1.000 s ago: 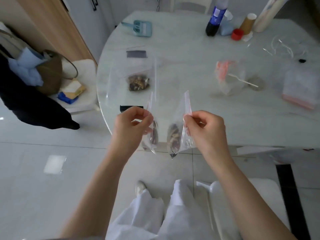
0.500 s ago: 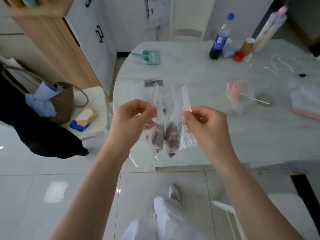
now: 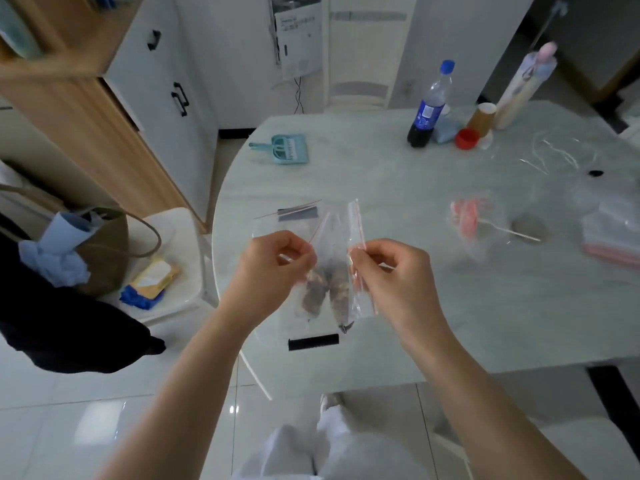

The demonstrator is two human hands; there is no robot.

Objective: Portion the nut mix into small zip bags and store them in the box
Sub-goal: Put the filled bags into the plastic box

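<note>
Left hand: fingers curled, pinching the left bag of nuts.
Right hand: pinching the right bag by its red zip.
Table: behind both bags.

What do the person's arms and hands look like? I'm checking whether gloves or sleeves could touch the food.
Both the left hand and the right hand are bare: no gloves, rings or watch show. The forearms are uncovered as far as the frame shows, with no sleeves in sight.
</note>
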